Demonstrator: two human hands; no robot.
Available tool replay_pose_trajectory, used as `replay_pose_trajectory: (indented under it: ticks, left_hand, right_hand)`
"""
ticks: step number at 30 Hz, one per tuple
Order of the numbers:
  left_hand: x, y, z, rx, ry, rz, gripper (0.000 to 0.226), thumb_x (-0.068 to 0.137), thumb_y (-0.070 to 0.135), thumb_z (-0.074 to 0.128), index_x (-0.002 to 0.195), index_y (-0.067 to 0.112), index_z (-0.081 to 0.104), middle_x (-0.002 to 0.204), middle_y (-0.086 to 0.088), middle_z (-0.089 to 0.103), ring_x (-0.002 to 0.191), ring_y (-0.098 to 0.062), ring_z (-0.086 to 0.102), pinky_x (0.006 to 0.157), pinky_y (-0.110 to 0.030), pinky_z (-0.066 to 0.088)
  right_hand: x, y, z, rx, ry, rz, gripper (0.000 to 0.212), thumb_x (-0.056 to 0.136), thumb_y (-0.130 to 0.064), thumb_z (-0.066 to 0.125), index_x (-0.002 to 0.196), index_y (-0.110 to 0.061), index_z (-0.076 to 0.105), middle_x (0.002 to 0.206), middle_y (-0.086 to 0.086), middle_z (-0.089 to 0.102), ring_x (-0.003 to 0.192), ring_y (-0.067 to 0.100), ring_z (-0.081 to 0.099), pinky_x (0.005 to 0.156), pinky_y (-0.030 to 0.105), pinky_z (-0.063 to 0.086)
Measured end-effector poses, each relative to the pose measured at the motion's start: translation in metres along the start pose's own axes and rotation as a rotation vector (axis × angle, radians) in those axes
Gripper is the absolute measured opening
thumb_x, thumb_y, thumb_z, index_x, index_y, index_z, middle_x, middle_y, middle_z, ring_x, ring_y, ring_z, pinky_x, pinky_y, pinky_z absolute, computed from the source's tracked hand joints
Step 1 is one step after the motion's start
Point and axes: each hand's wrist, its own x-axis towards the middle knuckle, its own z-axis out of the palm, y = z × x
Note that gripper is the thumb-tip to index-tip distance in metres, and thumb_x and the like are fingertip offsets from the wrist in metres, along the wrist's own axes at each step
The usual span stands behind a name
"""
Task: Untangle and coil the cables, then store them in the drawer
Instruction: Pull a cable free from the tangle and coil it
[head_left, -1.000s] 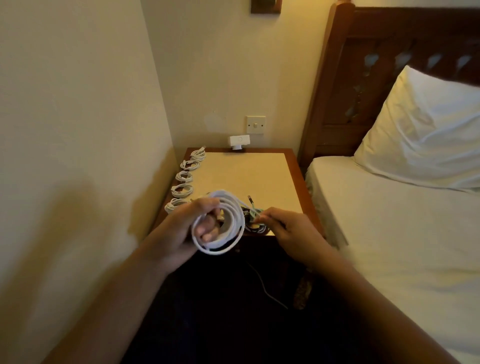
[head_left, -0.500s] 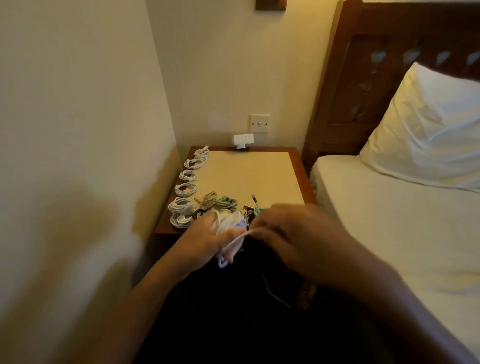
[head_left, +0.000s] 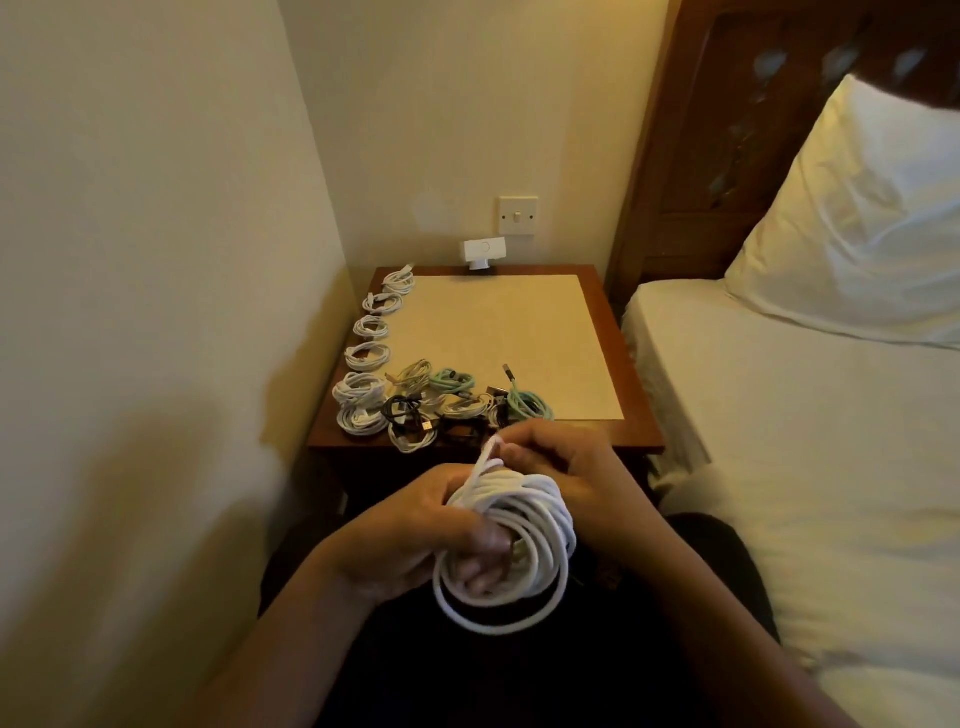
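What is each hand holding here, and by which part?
The left hand grips the white cable coil, fingers through its loops at the left side. The right hand pinches the strand rising from the coil's top.

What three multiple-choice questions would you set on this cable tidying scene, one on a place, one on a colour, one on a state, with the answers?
1. Where does the row of small white coils lie on the bedside table?
A) along its left edge
B) along its right edge
C) stacked at its middle

2. What colour is the cable coil in the hands?
A) black
B) white
C) green

3. What is the left hand doing?
A) resting flat on the table
B) hanging empty
C) gripping the coil

Answers:
1 A, the coils line that edge from front to back.
2 B, all its loops are white.
3 C, its fingers curl through the loops while the right hand pinches a strand at the top.
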Motion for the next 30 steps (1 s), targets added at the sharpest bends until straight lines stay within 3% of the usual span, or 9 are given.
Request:
replay_pose_trajectory:
  ticks: [2,4,6,9,13,20,23,26,30]
  left_hand:
    - [0.0,0.0,-0.005,-0.042,0.062,-0.029,0.033,0.078,0.009,0.07,0.099,-0.016,0.061,0.057,-0.011,0.056,0.048,-0.016,0.055,0.054,-0.023,0.05]
    - [0.001,-0.003,-0.01,-0.035,0.117,-0.042,0.023,0.078,0.008,0.07,0.093,-0.009,0.065,0.058,-0.007,0.059,0.052,-0.016,0.058,0.058,-0.025,0.051]
    - [0.002,-0.005,-0.011,0.015,0.203,-0.061,0.016,0.078,0.005,0.071,0.094,0.002,0.074,0.074,-0.013,0.068,0.067,-0.021,0.067,0.067,-0.028,0.056]
    - [0.008,-0.014,-0.011,0.056,0.391,0.007,0.044,0.076,0.006,0.078,0.118,0.002,0.068,0.108,-0.02,0.072,0.097,-0.031,0.07,0.084,-0.035,0.059]
    - [0.011,-0.023,-0.004,-0.056,0.52,0.143,0.043,0.081,0.012,0.077,0.122,0.005,0.069,0.115,-0.02,0.072,0.102,-0.031,0.071,0.086,-0.035,0.058]
    - [0.008,-0.017,0.015,-0.087,0.46,0.167,0.038,0.078,0.015,0.081,0.115,0.009,0.075,0.111,-0.022,0.073,0.098,-0.031,0.072,0.084,-0.035,0.058]
    - [0.011,-0.014,0.021,0.063,0.528,0.18,0.029,0.086,0.008,0.076,0.114,0.017,0.076,0.111,-0.014,0.075,0.102,-0.028,0.072,0.085,-0.033,0.058]
    - [0.011,-0.01,0.023,0.252,0.618,0.18,0.029,0.091,0.011,0.072,0.116,0.025,0.076,0.11,-0.001,0.076,0.105,-0.018,0.072,0.087,-0.029,0.058]
    - [0.008,-0.013,0.024,0.461,0.704,0.17,0.03,0.093,0.016,0.072,0.118,0.033,0.074,0.107,0.013,0.076,0.101,-0.007,0.071,0.082,-0.019,0.055]
  right_hand:
    - [-0.009,-0.001,-0.001,0.167,-0.026,0.138,0.015,0.102,-0.025,0.061,0.099,-0.024,0.076,0.09,-0.005,0.075,0.081,0.009,0.068,0.074,0.027,0.054]
    - [-0.015,0.001,-0.001,0.235,-0.057,0.247,0.02,0.106,-0.023,0.055,0.102,-0.021,0.075,0.09,-0.003,0.074,0.081,0.008,0.066,0.076,0.026,0.052]
    - [-0.019,0.004,0.0,0.255,-0.043,0.316,0.023,0.107,-0.025,0.052,0.102,-0.023,0.074,0.093,0.0,0.074,0.082,0.012,0.066,0.079,0.033,0.053]
    - [-0.023,0.009,0.0,0.39,0.033,0.409,0.025,0.106,-0.03,0.052,0.1,-0.025,0.076,0.096,0.007,0.076,0.084,0.024,0.068,0.083,0.045,0.055]
    - [-0.027,0.013,-0.005,0.501,0.011,0.449,0.026,0.106,-0.027,0.051,0.105,-0.023,0.077,0.106,0.014,0.075,0.101,0.035,0.07,0.099,0.054,0.055]
    - [-0.023,0.022,-0.009,0.2,-0.006,0.314,0.018,0.098,-0.02,0.068,0.108,-0.032,0.078,0.111,-0.004,0.076,0.106,0.015,0.071,0.1,0.047,0.056]
    - [-0.024,0.021,-0.004,0.372,-0.039,0.266,0.021,0.084,-0.015,0.075,0.105,-0.02,0.078,0.101,-0.002,0.079,0.098,0.014,0.074,0.085,0.028,0.06]
    - [-0.026,0.023,0.002,0.622,-0.031,0.37,0.023,0.084,-0.013,0.071,0.105,-0.015,0.08,0.105,0.014,0.077,0.097,0.027,0.074,0.085,0.036,0.061]
    - [-0.027,0.03,0.006,0.773,-0.007,0.549,0.028,0.091,-0.016,0.064,0.116,-0.01,0.076,0.109,0.019,0.075,0.094,0.028,0.072,0.084,0.037,0.061]
